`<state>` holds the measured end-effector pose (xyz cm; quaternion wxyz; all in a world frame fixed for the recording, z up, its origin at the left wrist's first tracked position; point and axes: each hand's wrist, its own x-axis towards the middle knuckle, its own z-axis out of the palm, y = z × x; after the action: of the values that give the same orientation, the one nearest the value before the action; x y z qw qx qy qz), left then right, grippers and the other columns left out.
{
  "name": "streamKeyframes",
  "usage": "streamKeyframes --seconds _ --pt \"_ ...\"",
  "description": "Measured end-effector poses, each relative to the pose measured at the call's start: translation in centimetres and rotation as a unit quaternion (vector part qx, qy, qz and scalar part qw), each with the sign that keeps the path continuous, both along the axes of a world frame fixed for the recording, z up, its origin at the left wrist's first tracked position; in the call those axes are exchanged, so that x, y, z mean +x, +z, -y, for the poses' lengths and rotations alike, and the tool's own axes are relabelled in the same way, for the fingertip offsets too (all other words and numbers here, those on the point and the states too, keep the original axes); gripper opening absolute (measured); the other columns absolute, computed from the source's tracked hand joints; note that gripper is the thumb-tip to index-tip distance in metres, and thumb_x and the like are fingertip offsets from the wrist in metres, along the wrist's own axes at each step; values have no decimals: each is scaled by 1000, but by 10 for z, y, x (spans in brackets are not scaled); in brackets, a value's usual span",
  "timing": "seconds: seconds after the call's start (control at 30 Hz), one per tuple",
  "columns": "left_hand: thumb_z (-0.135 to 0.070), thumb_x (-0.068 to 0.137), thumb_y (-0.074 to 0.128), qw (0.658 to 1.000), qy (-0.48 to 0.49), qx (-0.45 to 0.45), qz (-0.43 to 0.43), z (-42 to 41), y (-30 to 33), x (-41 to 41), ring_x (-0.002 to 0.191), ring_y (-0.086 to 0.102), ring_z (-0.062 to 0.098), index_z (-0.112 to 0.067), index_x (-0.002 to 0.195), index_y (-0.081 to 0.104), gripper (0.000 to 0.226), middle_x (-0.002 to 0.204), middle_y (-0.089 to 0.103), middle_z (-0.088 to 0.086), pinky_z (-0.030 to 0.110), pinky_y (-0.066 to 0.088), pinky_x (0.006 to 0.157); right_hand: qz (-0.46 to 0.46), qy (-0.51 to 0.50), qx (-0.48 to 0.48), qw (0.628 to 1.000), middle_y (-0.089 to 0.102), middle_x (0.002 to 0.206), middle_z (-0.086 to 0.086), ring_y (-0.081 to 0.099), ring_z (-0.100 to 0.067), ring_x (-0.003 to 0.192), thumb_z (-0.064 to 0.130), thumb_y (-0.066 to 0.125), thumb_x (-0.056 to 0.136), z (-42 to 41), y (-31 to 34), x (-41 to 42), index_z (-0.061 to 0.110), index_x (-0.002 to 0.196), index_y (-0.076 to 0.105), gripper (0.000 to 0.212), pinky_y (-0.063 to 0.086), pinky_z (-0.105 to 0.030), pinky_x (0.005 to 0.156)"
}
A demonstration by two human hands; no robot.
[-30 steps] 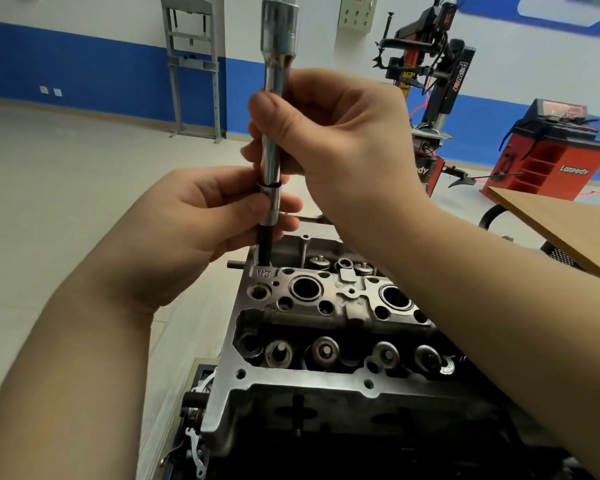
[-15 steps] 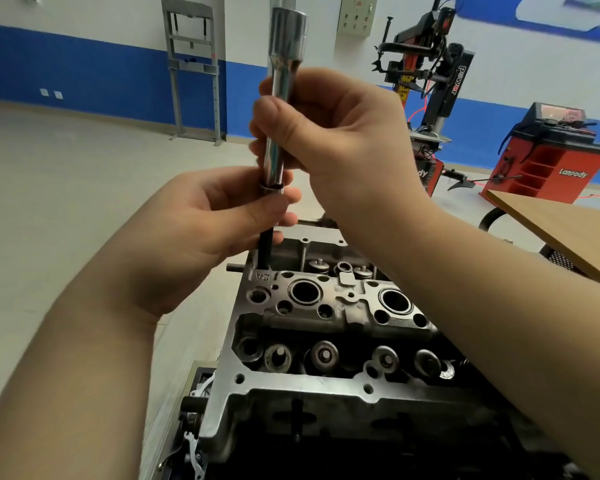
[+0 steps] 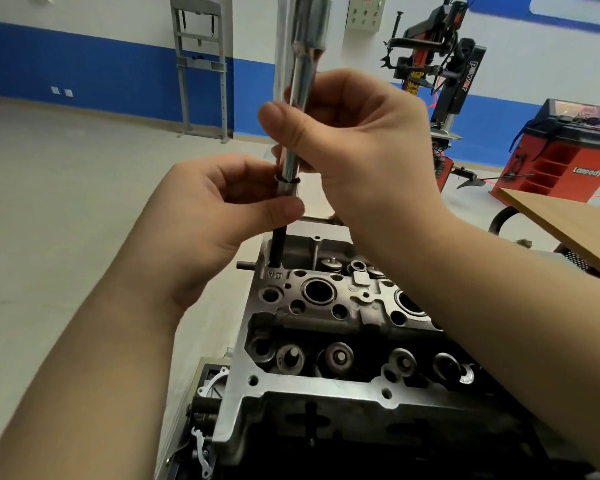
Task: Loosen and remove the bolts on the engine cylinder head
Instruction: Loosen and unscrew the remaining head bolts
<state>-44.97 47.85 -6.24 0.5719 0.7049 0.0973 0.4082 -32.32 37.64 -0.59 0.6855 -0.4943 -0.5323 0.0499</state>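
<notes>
Chrome socket (image 3: 297,98) stands upright, gripped by the right hand (image 3: 357,147). Below it, the left hand (image 3: 219,216) pinches a black bolt (image 3: 278,247) whose lower end sits in the cylinder head's (image 3: 326,341) far-left corner.

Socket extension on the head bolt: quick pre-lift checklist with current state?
1. Right hand has a grip on the chrome socket extension: ok.
2. Left hand pinches the lower end at the bolt: ok.
3. Bolt shank is out of the cylinder head: not ok, its dark shank is in the corner hole.
4. Tool and bolt stand in line, near upright: ok.
5. Threads fully free: cannot tell, hidden in the hole.
6. Bolt head seated in the socket: cannot tell, the left hand's fingers cover the joint.
</notes>
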Motion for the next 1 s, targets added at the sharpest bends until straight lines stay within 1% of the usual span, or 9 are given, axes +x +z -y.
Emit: streamKeyframes --seconds 0.07,0.17,0.37,0.5,0.6,0.7,0.83,0.9,1.0 --pt "-29 80 84 997 -68 -6 -31 -5 0 -4 107 78 27 -19 114 81 35 111 81 6 40 62 95 -2 37 4 999 75 79 -7 74 -24 70 3 82 88 2 1 0 3 96 74 11 61 -31 67" --pt "-31 84 75 991 -120 -13 -53 -5 -1 -8 107 78 30 -12 121 76 41 112 80 10 37 62 94 -15 85 2 996 77 82 -9 77 -27 73 0 76 92 3 1 -3 1 104 74 13 63 -34 71" --pt "-25 64 97 1000 -1 10 -19 -2 -4 -2 83 81 29 -23 95 84 33 92 82 8 41 67 77 -62 151 -35 986 77 94 -16 78 -33 88 2 64 100 2 2 -2 1 114 70 15 61 -41 82" --pt "-42 59 94 997 58 39 -27 1 -5 2 78 81 22 -32 92 83 37 87 83 -1 39 63 73 11 14 -26 999 73 88 -3 70 -17 82 16 74 95 0 1 -5 6 105 71 15 61 -41 79" --pt "-43 65 94 995 77 58 -30 1 -8 4 78 81 18 -34 94 83 32 86 82 -4 38 64 73 42 -92 -26 995 69 76 -5 70 -27 72 24 88 85 0 2 -5 8 87 69 25 62 -51 72" --pt "-44 86 83 999 3 32 -18 -4 -8 1 92 81 27 -28 107 83 27 100 82 3 43 66 82 67 -105 -26 992 73 73 -10 72 -32 72 22 86 88 2 5 -2 6 83 72 22 61 -50 68" --pt "-39 101 62 992 -125 -31 -9 -11 -11 -6 110 75 37 -18 125 77 35 117 78 13 47 61 95 97 -53 -21 994 74 76 -14 74 -26 68 16 79 94 4 6 -2 1 88 74 17 61 -40 65" --pt "-35 98 65 990 -136 -27 -4 -11 -11 -6 104 76 39 -18 122 78 33 113 78 15 44 62 91 77 -8 -20 997 75 78 -17 75 -27 68 12 77 95 5 6 -2 3 90 73 11 63 -41 65" --pt "-34 83 79 996 -83 -36 23 -7 -9 -3 90 79 38 -20 107 84 28 102 80 15 43 65 81 13 71 -27 997 75 83 -19 76 -34 73 6 70 99 3 5 2 -2 99 73 9 64 -44 71"
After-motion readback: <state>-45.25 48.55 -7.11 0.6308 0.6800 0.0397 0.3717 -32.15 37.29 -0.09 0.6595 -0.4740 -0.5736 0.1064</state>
